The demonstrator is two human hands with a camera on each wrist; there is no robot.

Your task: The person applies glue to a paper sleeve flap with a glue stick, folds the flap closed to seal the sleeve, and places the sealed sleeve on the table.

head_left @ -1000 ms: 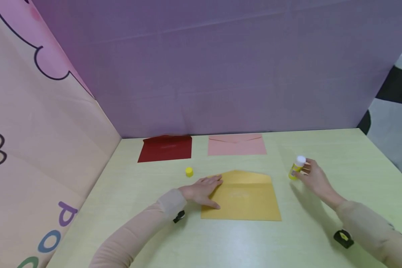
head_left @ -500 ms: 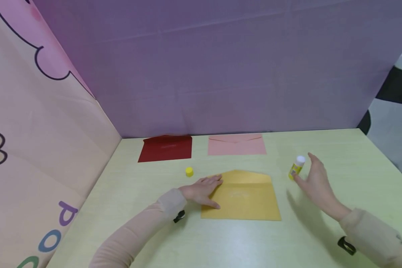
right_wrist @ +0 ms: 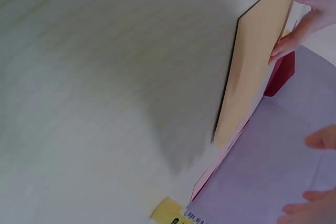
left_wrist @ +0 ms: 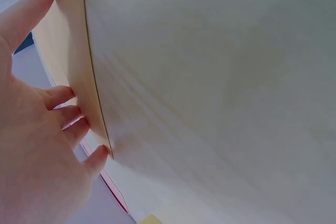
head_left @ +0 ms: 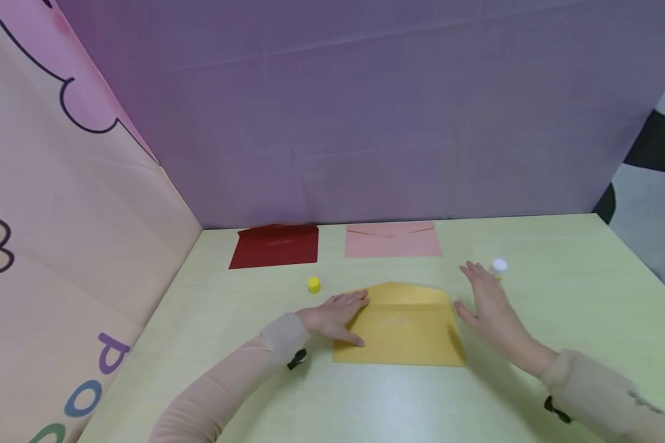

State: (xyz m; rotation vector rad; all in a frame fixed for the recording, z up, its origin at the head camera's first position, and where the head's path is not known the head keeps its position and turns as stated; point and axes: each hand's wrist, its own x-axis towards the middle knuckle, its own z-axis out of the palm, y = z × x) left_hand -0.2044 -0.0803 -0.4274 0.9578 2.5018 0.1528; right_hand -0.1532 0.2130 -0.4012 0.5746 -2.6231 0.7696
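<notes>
I see the left hand [head_left: 334, 317], fingers spread, on the yellow envelope [head_left: 407, 335] lying on the surface [head_left: 393, 406]; a nudge could slide it. The right hand [head_left: 493, 317], fingers extended, holds nothing; swinging back, it might topple the white-topped tube [head_left: 499, 266]. Any contents of that envelope, the red envelope [head_left: 277, 249] and pink envelope [head_left: 393, 243] are hidden.

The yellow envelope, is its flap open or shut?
Open: the flap of the yellow envelope spreads out beyond the crease, not folded down over the body.
</notes>
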